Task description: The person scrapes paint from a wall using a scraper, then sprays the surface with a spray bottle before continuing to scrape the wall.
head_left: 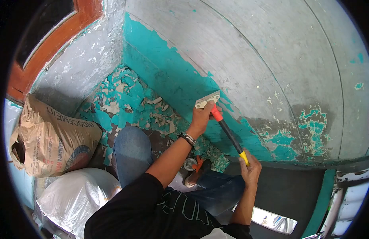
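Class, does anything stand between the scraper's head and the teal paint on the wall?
Nothing visible does. The left hand and right hand hold the long-handled scraper, its head overlapping the teal paint in view; the cement bag stands off to the left.

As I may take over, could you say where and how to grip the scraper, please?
Probably by its black shaft, from the side away from the wall; it lies slim and bare between the left hand and right hand.
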Available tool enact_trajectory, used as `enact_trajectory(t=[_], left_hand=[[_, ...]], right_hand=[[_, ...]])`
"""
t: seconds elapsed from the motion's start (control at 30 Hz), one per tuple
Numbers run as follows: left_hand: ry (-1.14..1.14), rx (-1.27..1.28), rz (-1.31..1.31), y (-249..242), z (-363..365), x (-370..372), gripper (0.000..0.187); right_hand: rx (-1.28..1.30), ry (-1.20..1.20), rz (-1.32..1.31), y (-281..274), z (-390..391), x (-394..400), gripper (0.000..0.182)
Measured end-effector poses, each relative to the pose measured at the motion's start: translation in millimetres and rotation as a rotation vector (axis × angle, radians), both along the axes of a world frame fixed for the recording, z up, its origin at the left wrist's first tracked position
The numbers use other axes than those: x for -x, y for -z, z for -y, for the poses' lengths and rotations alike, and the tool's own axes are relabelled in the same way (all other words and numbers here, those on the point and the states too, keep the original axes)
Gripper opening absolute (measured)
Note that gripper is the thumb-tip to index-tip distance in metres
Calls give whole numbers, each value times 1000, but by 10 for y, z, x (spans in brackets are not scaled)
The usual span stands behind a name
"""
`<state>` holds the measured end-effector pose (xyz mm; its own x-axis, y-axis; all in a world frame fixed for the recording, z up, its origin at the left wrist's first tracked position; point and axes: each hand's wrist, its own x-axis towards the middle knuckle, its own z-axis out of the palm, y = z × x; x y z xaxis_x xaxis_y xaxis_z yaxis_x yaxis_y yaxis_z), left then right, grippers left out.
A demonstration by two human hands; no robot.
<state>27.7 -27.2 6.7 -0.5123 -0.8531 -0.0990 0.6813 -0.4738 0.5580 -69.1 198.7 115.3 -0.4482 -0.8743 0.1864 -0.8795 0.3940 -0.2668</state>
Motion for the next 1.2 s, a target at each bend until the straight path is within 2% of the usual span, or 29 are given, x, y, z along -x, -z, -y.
enact_trajectory(t=[0.5, 0.57, 0.7, 0.9, 1.07, 1.2], left_hand=[[-7, -36, -1, -48, 121, -15, 38], [4, -56, -10, -28, 138, -9, 37], [-113, -53, -32, 3, 309, -59, 30], [-31, -31, -2, -22, 276, -104, 33], [-148, -67, 0, 19, 569, -193, 30], [-94, -65, 13, -40, 417, -163, 30]], right_hand=[[46, -7, 27, -7, 115, 4, 35], [4, -22, -36, -57, 208, -10, 35], [-27, -38, -10, -71, 399, -51, 35], [76, -91, -4, 21, 312, -26, 35], [-18, -77, 11, -51, 670, -127, 34], [10, -82, 9, -4, 465, -97, 34]])
